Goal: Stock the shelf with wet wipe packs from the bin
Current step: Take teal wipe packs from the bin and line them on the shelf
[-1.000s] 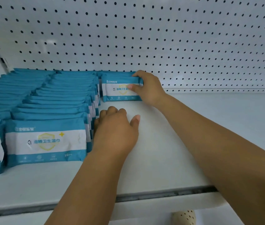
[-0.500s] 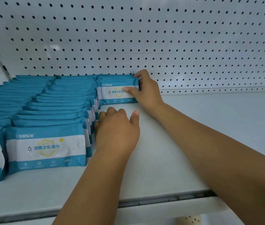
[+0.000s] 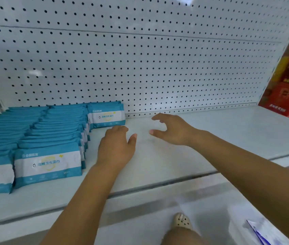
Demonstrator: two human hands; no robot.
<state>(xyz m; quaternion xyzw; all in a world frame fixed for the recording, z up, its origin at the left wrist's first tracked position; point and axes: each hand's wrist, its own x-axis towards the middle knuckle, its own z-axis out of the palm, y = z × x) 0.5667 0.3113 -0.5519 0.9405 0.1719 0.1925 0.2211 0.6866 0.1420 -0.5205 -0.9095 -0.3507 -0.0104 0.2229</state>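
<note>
Far left: wet wipe packs [image 3: 48,161], teal and white, upright in close rows running front to back on white shelf [image 3: 157,165]

Back, centre-left: single wet wipe pack [image 3: 106,115], upright, face forward, against pegboard [image 3: 140,68], just right of the rows; touches neither hand

Centre: left hand [image 3: 115,147], palm down over shelf just beside the rows, fingers bent at the knuckles, thumb out; holds nothing

Right of it: right hand [image 3: 170,129], over shelf, thumb and fingers spread in a wide C; holds nothing, near the single pack but apart from it

Far right: red boxes [image 3: 288,82], stacked at shelf end

Bottom: dotted shoe [image 3: 181,222], below shelf edge
</note>
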